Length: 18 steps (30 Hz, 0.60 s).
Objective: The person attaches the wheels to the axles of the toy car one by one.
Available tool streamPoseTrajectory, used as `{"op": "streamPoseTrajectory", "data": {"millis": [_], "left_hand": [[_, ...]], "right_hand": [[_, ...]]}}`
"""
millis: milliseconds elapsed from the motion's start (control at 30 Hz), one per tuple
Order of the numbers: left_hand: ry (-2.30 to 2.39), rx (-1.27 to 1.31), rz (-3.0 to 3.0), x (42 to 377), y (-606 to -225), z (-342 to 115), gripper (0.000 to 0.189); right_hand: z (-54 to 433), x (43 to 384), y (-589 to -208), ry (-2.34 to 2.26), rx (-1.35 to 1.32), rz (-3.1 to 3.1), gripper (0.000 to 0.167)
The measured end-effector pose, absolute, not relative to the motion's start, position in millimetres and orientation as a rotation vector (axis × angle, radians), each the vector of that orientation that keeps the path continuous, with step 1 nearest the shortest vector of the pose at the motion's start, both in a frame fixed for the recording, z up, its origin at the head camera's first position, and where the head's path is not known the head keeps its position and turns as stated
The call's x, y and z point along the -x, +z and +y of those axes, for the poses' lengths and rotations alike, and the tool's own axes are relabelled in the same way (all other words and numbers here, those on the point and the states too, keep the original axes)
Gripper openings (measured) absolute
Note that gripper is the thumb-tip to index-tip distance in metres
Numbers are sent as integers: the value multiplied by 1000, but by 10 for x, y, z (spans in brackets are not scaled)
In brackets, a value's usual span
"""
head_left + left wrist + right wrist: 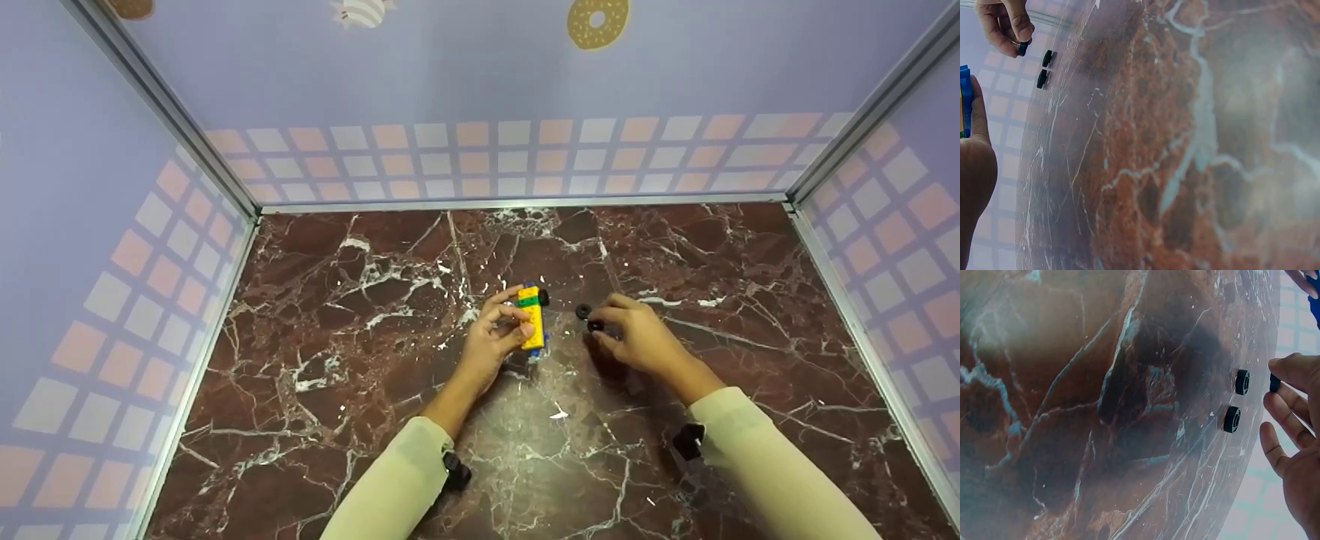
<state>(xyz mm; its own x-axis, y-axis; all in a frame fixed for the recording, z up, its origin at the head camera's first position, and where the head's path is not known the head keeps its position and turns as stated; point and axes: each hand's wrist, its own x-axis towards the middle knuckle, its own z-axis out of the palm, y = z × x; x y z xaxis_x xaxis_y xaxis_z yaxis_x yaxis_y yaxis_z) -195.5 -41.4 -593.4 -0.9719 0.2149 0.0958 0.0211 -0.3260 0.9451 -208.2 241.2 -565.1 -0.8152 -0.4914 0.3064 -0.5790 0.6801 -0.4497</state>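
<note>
My left hand [487,346] holds a toy car [532,319] built of yellow, green and blue bricks, the thumb lying on its yellow top. One black wheel [544,298] shows on the car's far right side. To the right, my right hand [639,334] pinches a small black wheel [1274,383] between thumb and fingers, apart from the car. Two more black wheels, one nearer [1242,382] the fingertips and another [1232,419] beside it, stand on the table. Only a blue and yellow edge of the car [965,104] appears in the left wrist view.
The table [360,465] has a glossy dark red marble pattern with white veins. Lilac panels with a checked band [480,157] enclose its back, left and right sides. A black device [454,472] is strapped at the left wrist, another [688,442] at the right.
</note>
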Motion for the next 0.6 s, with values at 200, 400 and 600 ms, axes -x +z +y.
{"op": "streamPoseTrajectory", "data": {"millis": [200, 400, 600], "left_hand": [[2460, -319, 1709, 1956, -5941, -413, 28], [2444, -317, 1737, 1959, -5938, -401, 29], [2443, -305, 1742, 1951, -5923, -390, 28]], "right_hand": [[2369, 2063, -5601, 823, -868, -2738, 26], [2330, 2059, -5545, 861, -869, -2733, 27], [2297, 2053, -5494, 891, -897, -2700, 26]]}}
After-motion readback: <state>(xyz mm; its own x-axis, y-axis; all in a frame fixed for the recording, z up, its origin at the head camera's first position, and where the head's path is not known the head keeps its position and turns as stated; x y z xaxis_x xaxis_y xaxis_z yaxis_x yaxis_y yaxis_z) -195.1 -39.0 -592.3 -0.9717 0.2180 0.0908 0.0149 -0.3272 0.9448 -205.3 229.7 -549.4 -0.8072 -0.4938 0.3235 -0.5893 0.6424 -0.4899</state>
